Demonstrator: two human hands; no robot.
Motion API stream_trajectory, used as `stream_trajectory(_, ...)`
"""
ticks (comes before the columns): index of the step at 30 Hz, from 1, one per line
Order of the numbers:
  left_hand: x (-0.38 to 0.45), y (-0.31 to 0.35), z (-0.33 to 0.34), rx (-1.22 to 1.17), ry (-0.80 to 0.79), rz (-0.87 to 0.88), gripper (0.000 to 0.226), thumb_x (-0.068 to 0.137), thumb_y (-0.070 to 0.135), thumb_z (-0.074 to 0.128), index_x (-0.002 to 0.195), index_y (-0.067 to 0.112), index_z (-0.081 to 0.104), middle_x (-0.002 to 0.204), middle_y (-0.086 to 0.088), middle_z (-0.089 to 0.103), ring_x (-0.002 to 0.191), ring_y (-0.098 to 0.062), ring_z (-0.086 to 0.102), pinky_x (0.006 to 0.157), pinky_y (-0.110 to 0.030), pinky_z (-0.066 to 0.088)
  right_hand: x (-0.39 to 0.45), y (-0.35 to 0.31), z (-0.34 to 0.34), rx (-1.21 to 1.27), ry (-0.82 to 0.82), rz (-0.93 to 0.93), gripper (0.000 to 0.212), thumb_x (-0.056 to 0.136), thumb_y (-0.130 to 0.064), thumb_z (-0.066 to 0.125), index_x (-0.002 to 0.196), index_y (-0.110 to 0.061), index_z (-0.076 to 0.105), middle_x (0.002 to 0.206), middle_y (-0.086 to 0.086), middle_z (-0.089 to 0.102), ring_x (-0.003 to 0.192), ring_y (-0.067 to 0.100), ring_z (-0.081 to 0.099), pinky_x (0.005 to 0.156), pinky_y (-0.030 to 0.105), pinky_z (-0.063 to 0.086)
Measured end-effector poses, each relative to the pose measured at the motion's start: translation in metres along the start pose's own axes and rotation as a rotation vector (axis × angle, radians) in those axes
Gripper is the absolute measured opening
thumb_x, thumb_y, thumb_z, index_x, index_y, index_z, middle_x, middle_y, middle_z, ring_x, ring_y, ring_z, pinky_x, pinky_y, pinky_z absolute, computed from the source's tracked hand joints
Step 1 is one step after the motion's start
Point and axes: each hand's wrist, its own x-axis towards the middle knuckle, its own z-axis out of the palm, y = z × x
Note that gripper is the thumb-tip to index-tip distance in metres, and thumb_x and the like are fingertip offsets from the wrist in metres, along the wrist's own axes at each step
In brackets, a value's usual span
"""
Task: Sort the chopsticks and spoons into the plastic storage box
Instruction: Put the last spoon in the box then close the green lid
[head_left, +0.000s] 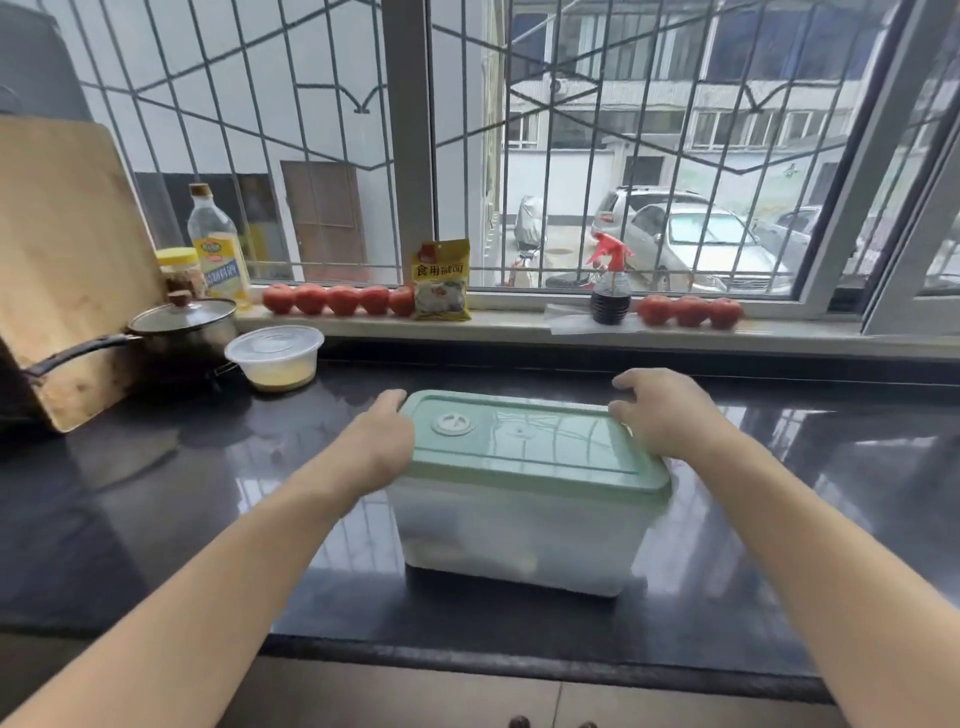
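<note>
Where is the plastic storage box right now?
In the head view, the plastic storage box sits centre on the dark countertop, its green lid on, between the left hand and right hand.
</note>
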Motion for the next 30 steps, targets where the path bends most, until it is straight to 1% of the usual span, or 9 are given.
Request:
stream_trajectory(4, -0.022, 0.0, 0.015, -0.082, 0.054, 0.079, 0.05, 0.107, 0.022, 0.028, 0.157, 0.029, 0.036, 0.158, -0.007, 0.038, 0.131, -0.025, 0.043, 0.098, -0.032, 0.031, -0.017, -0.02, 0.008, -0.106, -0.126, -0.065, 0.045, 0.102, -0.05, 0.04, 0.136, -0.026, 0.057, 0.14, 0.008, 0.055, 0.127, 0.034, 0.049, 0.105, 0.043, 0.043)
stream_trajectory(8, -0.029, 0.002, 0.019, -0.04, 0.088, 0.129, 0.047, 0.109, 0.014, 0.026, 0.151, 0.024, 0.045, 0.138, -0.005, 0.035, 0.11, -0.017, 0.041, 0.093, -0.025, 0.026, -0.034, -0.02, 0.021, -0.293, -0.189, -0.068, 0.041, 0.107, -0.046, 0.02, 0.139, -0.037, 0.043, 0.145, 0.012, 0.044, 0.136, 0.039, 0.033, 0.11, 0.05, 0.032)
stream_trajectory(11, -0.028, -0.001, 0.026, -0.026, 0.161, 0.21, 0.049, 0.107, 0.007, 0.028, 0.151, 0.014, 0.047, 0.151, -0.005, 0.036, 0.138, -0.02, 0.038, 0.101, -0.019, 0.022, -0.043, -0.016, 0.025, -0.236, -0.195, -0.065, 0.053, 0.101, -0.06, 0.01, 0.14, -0.039, 0.04, 0.151, 0.013, 0.036, 0.144, 0.04, 0.019, 0.114, 0.052, 0.027)
stream_trajectory(15, -0.035, -0.005, 0.032, -0.033, 0.238, 0.296, 0.045, 0.107, 0.007, 0.03, 0.144, 0.008, 0.056, 0.158, -0.008, 0.043, 0.148, -0.017, 0.033, 0.111, -0.018, 0.018, -0.057, -0.01, 0.035, -0.254, -0.111, -0.108, 0.062, 0.094, -0.06, -0.005, 0.143, -0.044, 0.028, 0.158, 0.012, 0.03, 0.149, 0.04, 0.011, 0.115, 0.055, 0.027)
stream_trajectory(17, -0.037, -0.009, 0.032, 0.05, 0.24, 0.379, 0.044, 0.109, 0.015, 0.032, 0.146, 0.01, 0.055, 0.165, -0.004, 0.033, 0.155, -0.015, 0.021, 0.118, -0.022, 0.012, -0.062, -0.008, 0.036, -0.323, -0.07, -0.175, 0.084, 0.082, -0.068, -0.015, 0.148, -0.038, 0.028, 0.158, 0.011, 0.031, 0.149, 0.039, 0.012, 0.117, 0.057, 0.022)
stream_trajectory(20, -0.037, -0.016, 0.021, 0.266, 0.123, 0.55, 0.052, 0.108, 0.046, 0.033, 0.152, 0.022, 0.049, 0.169, 0.004, 0.026, 0.158, -0.008, 0.009, 0.12, -0.021, 0.005, -0.068, -0.005, 0.037, -0.347, -0.063, -0.213, 0.097, 0.084, -0.078, -0.012, 0.157, -0.025, 0.023, 0.167, 0.005, 0.016, 0.155, 0.026, -0.004, 0.121, 0.056, -0.011)
stream_trajectory(22, -0.038, -0.021, 0.01, 0.423, 0.018, 0.656, 0.076, 0.097, 0.076, 0.022, 0.157, 0.032, 0.04, 0.169, 0.007, 0.023, 0.158, -0.006, 0.007, 0.122, -0.022, 0.003, -0.072, -0.002, 0.034, -0.374, -0.091, -0.292, 0.103, 0.081, -0.08, -0.016, 0.16, -0.021, 0.016, 0.168, 0.005, 0.012, 0.156, 0.021, -0.004, 0.124, 0.051, -0.009)
stream_trajectory(25, -0.038, -0.028, 0.001, 0.627, -0.039, 0.741, 0.105, 0.075, 0.098, 0.023, 0.16, 0.037, 0.03, 0.17, 0.004, 0.023, 0.158, -0.013, 0.013, 0.124, -0.024, 0.001, -0.077, 0.006, 0.026, -0.358, -0.121, -0.389, 0.098, 0.082, -0.088, 0.003, 0.159, -0.029, 0.013, 0.168, 0.002, 0.012, 0.155, 0.02, 0.004, 0.126, 0.041, 0.005)
stream_trajectory(30, -0.044, -0.03, 0.004, 0.814, -0.01, 0.805, 0.089, 0.089, 0.077, 0.031, 0.158, 0.021, 0.037, 0.16, -0.016, 0.042, 0.15, -0.036, 0.037, 0.121, -0.046, 0.012, -0.076, 0.011, 0.024, -0.495, -0.147, -0.502, 0.104, 0.082, -0.079, 0.053, 0.158, -0.035, -0.001, 0.169, 0.004, 0.002, 0.155, 0.027, 0.0, 0.124, 0.039, 0.001)
